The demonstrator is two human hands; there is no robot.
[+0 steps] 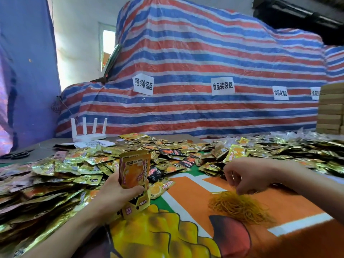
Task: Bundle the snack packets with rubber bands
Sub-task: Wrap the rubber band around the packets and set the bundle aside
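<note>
My left hand (pixel 113 192) grips a small upright stack of gold and orange snack packets (pixel 133 169) just above the table. To the right lies a loose heap of yellow rubber bands (pixel 240 206) on the orange printed tablecloth (pixel 195 192). My right hand (pixel 245 177) hovers over the top of that heap with its fingers curled down, pinching at the bands. Whether a band is caught between the fingertips is too small to tell. Loose snack packets (pixel 61 175) cover the table to the left and behind.
More packets (pixel 279 148) spread across the far right of the table. A white router (pixel 89 131) and papers sit at the back left, scissors (pixel 16 155) at the left edge. A striped tarp (pixel 204 81) walls off the back; cardboard boxes (pixel 330 108) stack at the right.
</note>
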